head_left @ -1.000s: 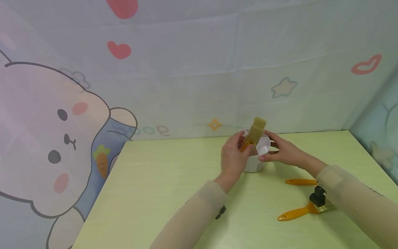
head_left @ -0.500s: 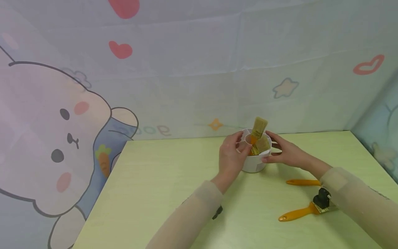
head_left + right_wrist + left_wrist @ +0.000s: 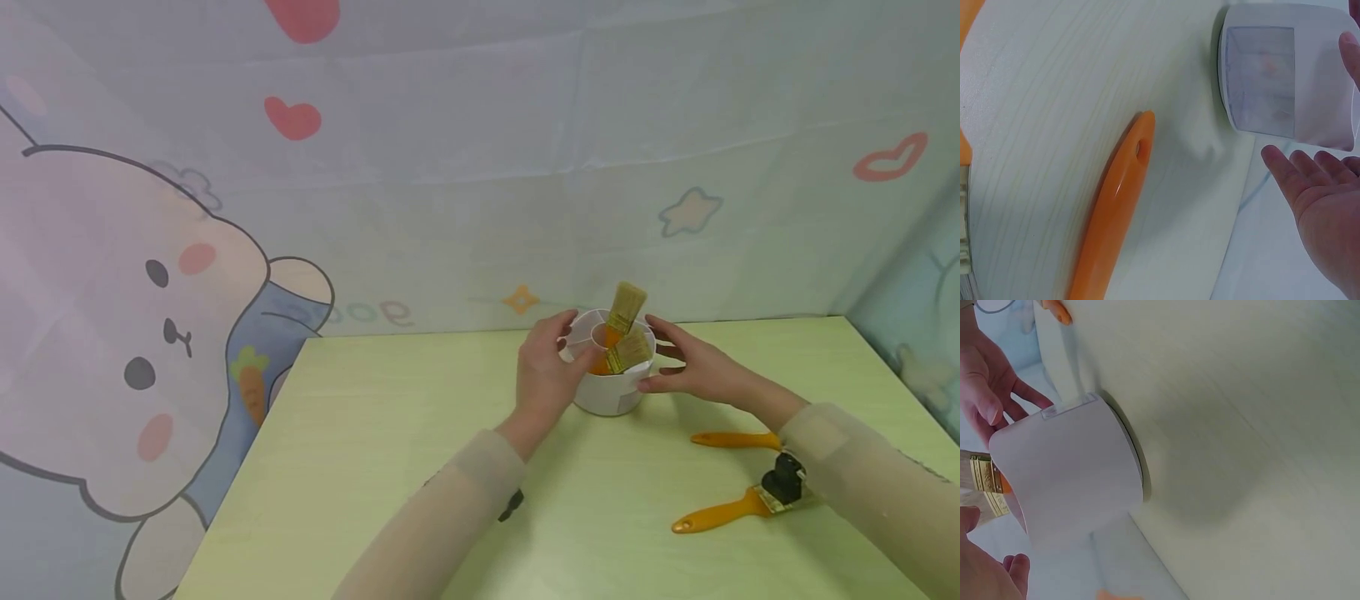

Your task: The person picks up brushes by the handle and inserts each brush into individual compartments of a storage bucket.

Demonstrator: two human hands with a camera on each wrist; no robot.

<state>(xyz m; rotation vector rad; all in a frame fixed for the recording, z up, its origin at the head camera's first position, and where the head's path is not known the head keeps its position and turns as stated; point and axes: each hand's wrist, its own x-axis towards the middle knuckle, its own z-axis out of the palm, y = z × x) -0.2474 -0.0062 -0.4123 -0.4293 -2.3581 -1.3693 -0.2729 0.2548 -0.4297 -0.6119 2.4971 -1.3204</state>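
Note:
A round white divided holder stands on the table near the back wall. Two paintbrushes are in it, handles down: one paintbrush rises above the rim, the other paintbrush leans lower to the right. My left hand is at the holder's left side, fingers loosely bent and holding nothing; the left wrist view shows a gap between it and the white wall. On the other side is my right hand, fingers spread, its thumb close to the wall. In the right wrist view those fingers are extended and grip nothing.
Two more paintbrushes with orange handles lie on the table at right: a front paintbrush and a paintbrush behind it, partly under my right sleeve. A printed cloth wall closes the back.
My left hand has lowered a paintbrush into the holder, let go of it and drawn away left. My right hand has eased slightly right, off the holder's side.

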